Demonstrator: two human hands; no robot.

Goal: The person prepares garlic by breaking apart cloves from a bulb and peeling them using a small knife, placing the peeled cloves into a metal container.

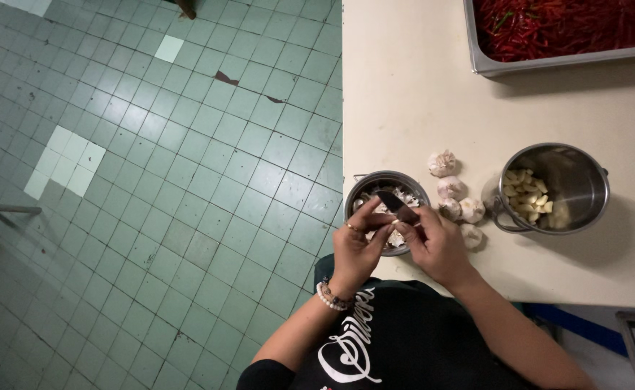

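- My right hand (436,245) has its grip closed on a knife (398,207).
- My left hand (358,244) pinches a garlic clove (395,238), over the small metal bowl (386,182).
- Garlic bulbs (453,189) lie right, beside the steel pot (559,189).

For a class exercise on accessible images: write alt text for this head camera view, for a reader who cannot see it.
Seen from above, a person's left hand and right hand work a small knife over a steel bowl of garlic skins at a pale table's edge. Beside them lie whole garlic bulbs, a steel pot of peeled cloves and a tray of red chillies.

Shiny metal pot (557,189), papery garlic bulbs (442,163), matt cream worktop (418,94).
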